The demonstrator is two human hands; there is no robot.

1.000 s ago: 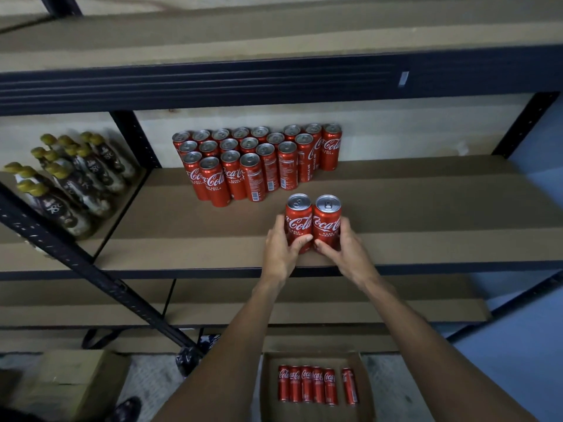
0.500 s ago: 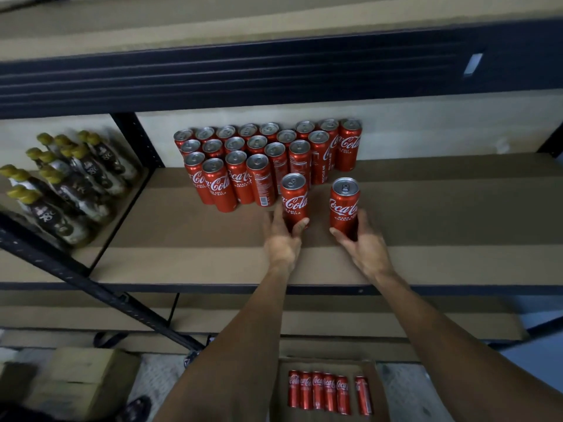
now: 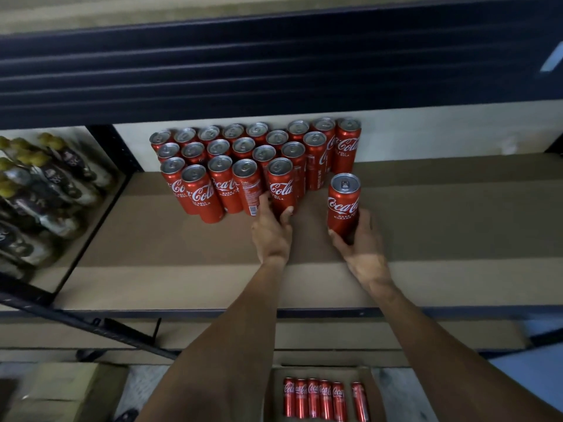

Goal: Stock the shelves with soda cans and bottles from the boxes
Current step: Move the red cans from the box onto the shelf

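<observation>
Both hands on upright cans mid-frame, supply box below.

At the bottom centre I see the open box [image 3: 275,391] with spare cans [image 3: 316,397] in a row, lying flat as far as the dim light lets me tell, with their long axes running up the frame. Above, on the shelf board [image 3: 182,239], the left hand [image 3: 271,233] curls round the foot of an upright can [image 3: 281,185] that stands against the front row of the red block [image 3: 243,147]. The right hand [image 3: 362,248] grips a second can [image 3: 343,202], vertical and top up, apart to the block's right. Bottles [image 3: 45,184] lean at the left edge.
</observation>
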